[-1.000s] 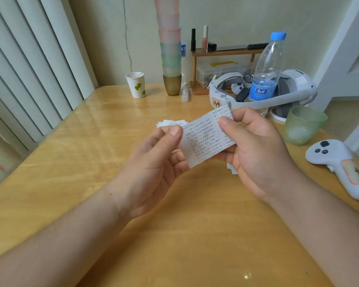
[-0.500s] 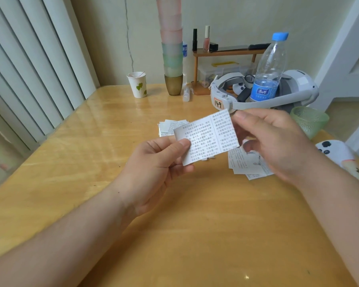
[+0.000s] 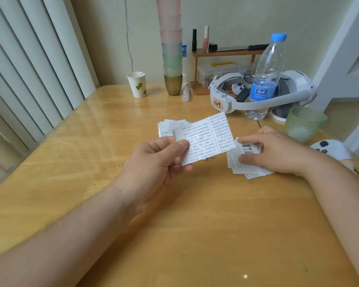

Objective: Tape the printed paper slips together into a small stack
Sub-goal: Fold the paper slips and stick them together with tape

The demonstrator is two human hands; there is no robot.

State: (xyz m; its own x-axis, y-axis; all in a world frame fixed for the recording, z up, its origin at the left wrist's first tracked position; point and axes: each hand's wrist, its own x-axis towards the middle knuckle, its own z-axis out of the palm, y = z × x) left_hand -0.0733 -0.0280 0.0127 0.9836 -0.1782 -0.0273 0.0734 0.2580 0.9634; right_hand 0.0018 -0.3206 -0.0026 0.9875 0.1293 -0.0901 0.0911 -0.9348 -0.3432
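Head view: printed slip (image 3: 203, 139) pinched at its lower-left corner between thumb and forefinger of the left hand (image 3: 160, 160), held up above the desk (image 3: 71, 162), tilted with its right end toward 2 o'clock. Thin, feather-light, limp paper by the look of it; likely to droop, crease or slide if gripped at one corner only, so best taken at an edge between thumb and finger with the far end supported. Right hand (image 3: 278, 154) down at 3 o'clock of the held slip, fingertips and thumb pinching the top sheet of the loose slips (image 3: 249, 168) lying on the desk. More slips (image 3: 168, 127) on the desk at 10 o'clock, partly hidden behind the raised one. No tape identifiable anywhere in view. Against half a second ago: right hand lowered from the slip's right edge onto the loose pile; left hand alone now carrying the slip.
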